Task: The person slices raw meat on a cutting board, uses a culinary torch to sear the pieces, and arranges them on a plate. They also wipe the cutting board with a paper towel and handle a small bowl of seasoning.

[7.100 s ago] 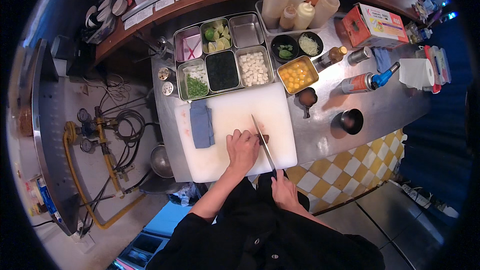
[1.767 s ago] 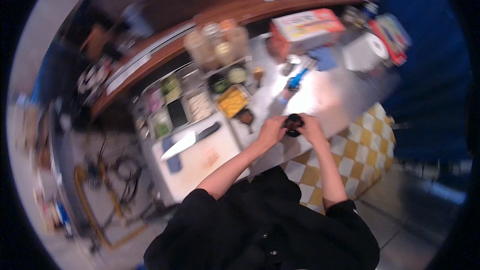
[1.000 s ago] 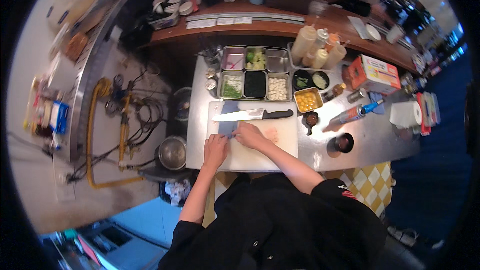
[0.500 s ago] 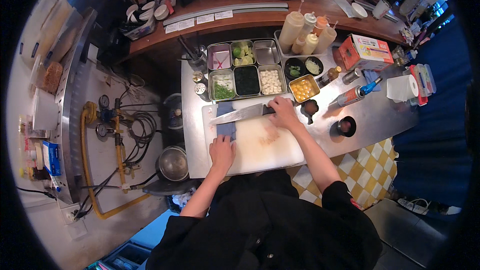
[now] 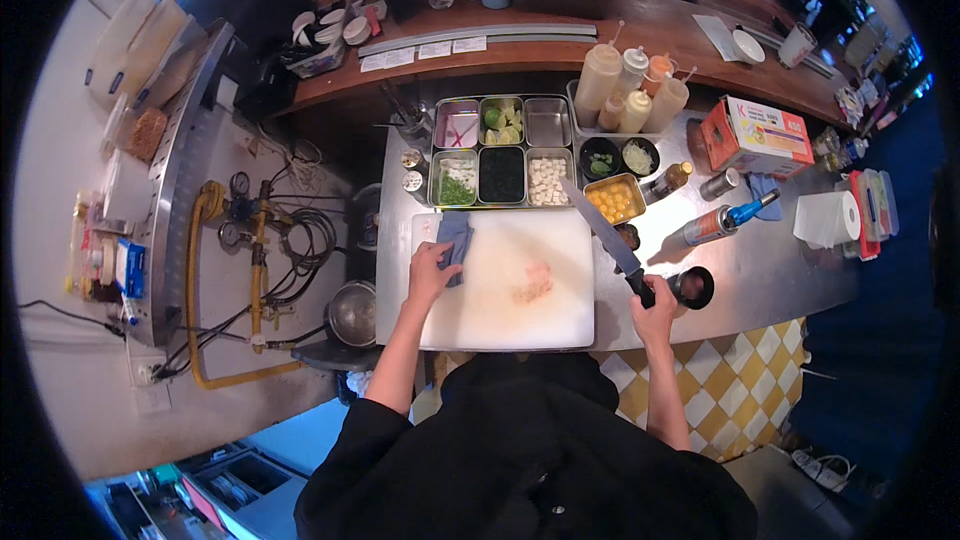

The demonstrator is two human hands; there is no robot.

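Note:
A large chef's knife (image 5: 603,228) is in my right hand (image 5: 654,311), closed round its black handle. Its blade points up and away, past the right edge of the white cutting board (image 5: 500,323), toward the metal containers. My left hand (image 5: 428,272) grips a folded blue-grey cloth (image 5: 456,235) on the board's left side, fingers bent over it. Small pinkish scraps and a stain (image 5: 533,282) mark the middle of the board.
Beyond the board stand metal containers with lime pieces (image 5: 505,125), chopped greens, white cubes (image 5: 547,180) and a pan of yellow balls (image 5: 615,200). Squeeze bottles (image 5: 600,80), a blow torch (image 5: 712,225), a dark cup (image 5: 692,287) and a paper roll (image 5: 830,218) stand rightward.
My right hand has carried the knife from over the cloth to the board's right side, turning the blade away from me. My left hand has moved up onto the cloth, which is now bunched.

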